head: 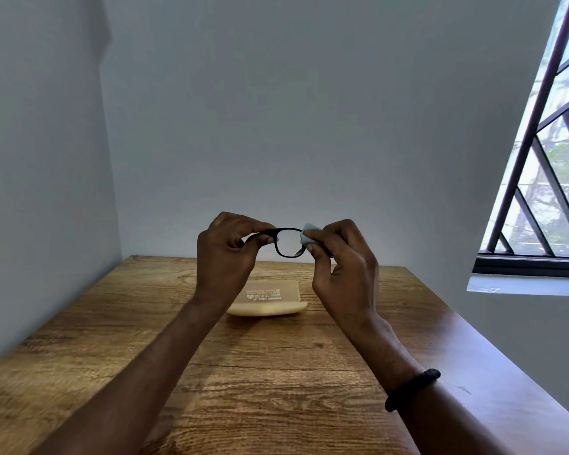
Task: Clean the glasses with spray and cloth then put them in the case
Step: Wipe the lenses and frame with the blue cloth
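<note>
Two hands: the left hand (225, 254) pinches the black-rimmed glasses (288, 243) at nine o'clock, the right hand (342, 267) pinches a pale-blue cloth (307, 236) at three o'clock.

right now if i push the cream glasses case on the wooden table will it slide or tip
The cream glasses case lies low and flat, so it likely slides rather than tips. Its rounded edge may let it rock.

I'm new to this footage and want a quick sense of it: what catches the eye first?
At centre, the left hand holds black glasses by one side while the right hand pinches a pale blue cloth over the other lens. Below them a beige case lies on the wooden table; a barred window fills the right edge.
</note>
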